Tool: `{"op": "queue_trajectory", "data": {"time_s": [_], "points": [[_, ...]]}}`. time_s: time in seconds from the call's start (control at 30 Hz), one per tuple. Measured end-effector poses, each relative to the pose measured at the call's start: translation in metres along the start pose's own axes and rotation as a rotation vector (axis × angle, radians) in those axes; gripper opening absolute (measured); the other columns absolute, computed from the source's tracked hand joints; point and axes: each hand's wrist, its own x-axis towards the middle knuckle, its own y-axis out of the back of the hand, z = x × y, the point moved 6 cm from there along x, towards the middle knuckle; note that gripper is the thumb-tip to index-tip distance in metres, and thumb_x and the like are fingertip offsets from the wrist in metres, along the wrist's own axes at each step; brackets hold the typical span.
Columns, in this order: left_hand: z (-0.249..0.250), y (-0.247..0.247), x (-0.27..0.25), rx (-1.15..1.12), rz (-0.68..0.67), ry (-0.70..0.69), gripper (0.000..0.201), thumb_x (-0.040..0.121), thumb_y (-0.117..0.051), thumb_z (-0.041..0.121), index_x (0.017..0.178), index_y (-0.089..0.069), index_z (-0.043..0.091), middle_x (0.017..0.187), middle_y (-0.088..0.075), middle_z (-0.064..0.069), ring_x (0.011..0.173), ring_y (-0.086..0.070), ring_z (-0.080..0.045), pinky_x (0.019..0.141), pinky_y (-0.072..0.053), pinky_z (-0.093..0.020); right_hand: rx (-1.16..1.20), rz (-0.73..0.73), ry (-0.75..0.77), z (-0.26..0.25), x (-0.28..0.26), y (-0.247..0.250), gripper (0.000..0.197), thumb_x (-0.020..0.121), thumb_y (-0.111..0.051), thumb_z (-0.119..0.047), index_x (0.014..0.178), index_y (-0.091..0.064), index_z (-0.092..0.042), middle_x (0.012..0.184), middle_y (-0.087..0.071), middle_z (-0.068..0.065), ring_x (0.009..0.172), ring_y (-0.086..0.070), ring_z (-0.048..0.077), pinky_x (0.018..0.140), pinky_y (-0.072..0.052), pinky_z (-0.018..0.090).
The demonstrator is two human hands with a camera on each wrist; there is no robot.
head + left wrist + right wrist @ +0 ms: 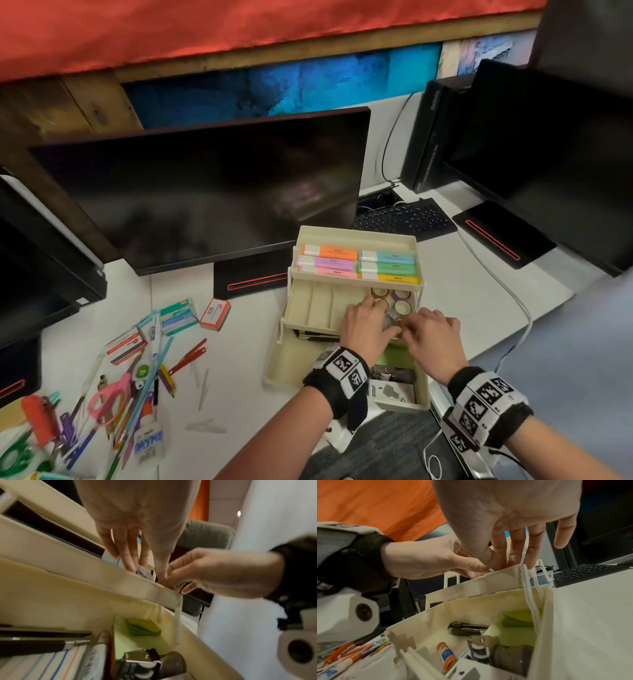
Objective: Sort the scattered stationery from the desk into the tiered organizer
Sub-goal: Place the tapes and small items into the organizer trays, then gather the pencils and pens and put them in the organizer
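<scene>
Both hands are down in the middle tray of the cream organizer (356,236), working at its right-hand compartment. The left hand (364,327) reaches in with fingers pointing down, fingertips (130,563) touching a small crinkled clear packet (145,572) right at the tray's front wall. The right hand (433,337) comes in just beside it, fingers curled, thumb and fingertips meeting the left hand's at that same packet; whether either hand truly has it pinched I cannot tell, the wall hides the contact. Behind the fingers sit several tape rolls (399,301) in the same compartment; the three slots to their left show only bare cream plastic. Up top, six highlighters (359,263) lie in two neat columns: orange, purple, pink, and blue, green, yellow. Down in the bottom tray: green sticky notes (517,619), a box cutter (465,628), a glue stick (447,654). Out to the left on the white desk (246,377) the pile waits: pink scissors (109,397), pencils, rulers, a staple box (178,317), an orange-edged eraser (215,314). Dark monitor (205,192) behind, keyboard (404,216) at right.
</scene>
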Motion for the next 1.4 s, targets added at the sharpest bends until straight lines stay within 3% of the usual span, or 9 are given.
{"op": "queue_trajectory", "data": {"time_s": [0.13,0.27,0.57,0.77,0.9,1.07,1.17,1.23,1.4], "points": [[-0.012,0.005,-0.011,0.062,0.07,-0.066,0.03,0.09,-0.055,0.036,0.113,-0.064,0.02,0.116,-0.061,0.001,0.107,-0.048,-0.022,0.089,-0.032,-0.038,-0.012,0.001,0.011,-0.001,0.0,-0.002,0.017,0.09,-0.048,-0.028,0.095,-0.064,-0.026,0.096,-0.06,-0.005,0.096,-0.051,0.019,0.082,-0.029,0.036],[-0.015,0.011,-0.013,0.014,0.087,0.036,0.024,0.086,-0.06,0.032,0.106,-0.068,0.023,0.112,-0.056,0.001,0.106,-0.045,-0.022,0.088,-0.032,-0.038,-0.016,-0.008,0.014,-0.002,0.0,-0.001,0.016,0.09,-0.048,-0.028,0.094,-0.063,-0.025,0.095,-0.059,-0.005,0.096,-0.05,0.019,0.082,-0.03,0.036],[-0.025,0.031,-0.027,-0.1,0.043,0.114,0.032,0.088,-0.054,0.028,0.12,-0.052,0.022,0.122,-0.046,0.0,0.115,-0.045,-0.018,0.099,-0.03,-0.034,-0.03,0.048,-0.019,-0.009,-0.008,0.003,0.009,0.086,-0.057,-0.024,0.092,-0.063,-0.027,0.094,-0.056,-0.002,0.096,-0.05,0.023,0.093,-0.027,0.043],[-0.123,0.079,-0.091,-0.266,0.167,0.242,0.018,0.092,-0.051,0.019,0.109,-0.058,0.018,0.11,-0.055,0.004,0.093,-0.059,-0.01,0.09,-0.046,-0.027,0.097,0.134,0.282,-0.08,-0.017,0.002,0.021,0.078,-0.068,-0.011,0.095,-0.064,-0.022,0.094,-0.053,0.003,0.093,-0.048,0.024,0.078,-0.036,0.039],[-0.2,0.098,-0.153,-0.269,0.229,0.475,0.011,0.09,-0.053,0.016,0.094,-0.063,0.018,0.09,-0.064,0.004,0.067,-0.054,-0.005,0.071,-0.045,-0.021,0.259,-0.019,0.506,-0.153,-0.031,-0.026,0.027,0.079,-0.064,-0.006,0.1,-0.062,-0.023,0.091,-0.045,-0.005,0.089,-0.044,0.016,0.076,-0.042,0.032],[-0.267,0.105,-0.236,-0.285,0.237,0.707,0.01,0.089,-0.056,0.018,0.083,-0.061,0.024,0.082,-0.066,0.007,0.069,-0.059,-0.006,0.073,-0.049,-0.025,0.314,-0.25,0.736,-0.236,-0.06,-0.073,0.021,0.081,-0.044,-0.022,0.095,-0.057,-0.029,0.09,-0.04,-0.011,0.087,-0.041,0.006,0.075,-0.032,0.016],[-0.294,0.11,-0.269,-0.262,0.241,0.799,0.019,0.089,-0.056,0.021,0.073,-0.053,0.031,0.076,-0.065,0.007,0.069,-0.059,-0.008,0.07,-0.046,-0.023,0.279,-0.513,0.8,-0.271,-0.081,-0.11,0.04,0.082,-0.028,-0.034,0.102,-0.06,-0.021,0.096,-0.037,-0.011,0.097,-0.047,0.012,0.081,-0.036,0.019],[-0.31,0.115,-0.283,-0.258,0.244,0.829,0.02,0.09,-0.056,0.024,0.073,-0.051,0.032,0.074,-0.063,0.005,0.071,-0.059,-0.012,0.07,-0.046,-0.025,0.191,-0.657,0.847,-0.291,-0.09,-0.132,0.03,0.088,-0.034,-0.027,0.103,-0.059,-0.018,0.098,-0.035,-0.009,0.103,-0.048,0.017,0.086,-0.037,0.022],[-0.335,0.13,-0.3,-0.196,0.247,0.802,0.014,0.092,-0.054,0.024,0.079,-0.051,0.028,0.065,-0.052,0.012,0.063,-0.051,-0.006,0.056,-0.035,-0.012,0.065,-0.641,0.754,-0.35,-0.05,-0.165,0.039,0.09,-0.046,-0.017,0.129,-0.046,-0.019,0.126,-0.038,0.004,0.118,-0.043,0.023,0.099,-0.041,0.035]]}}
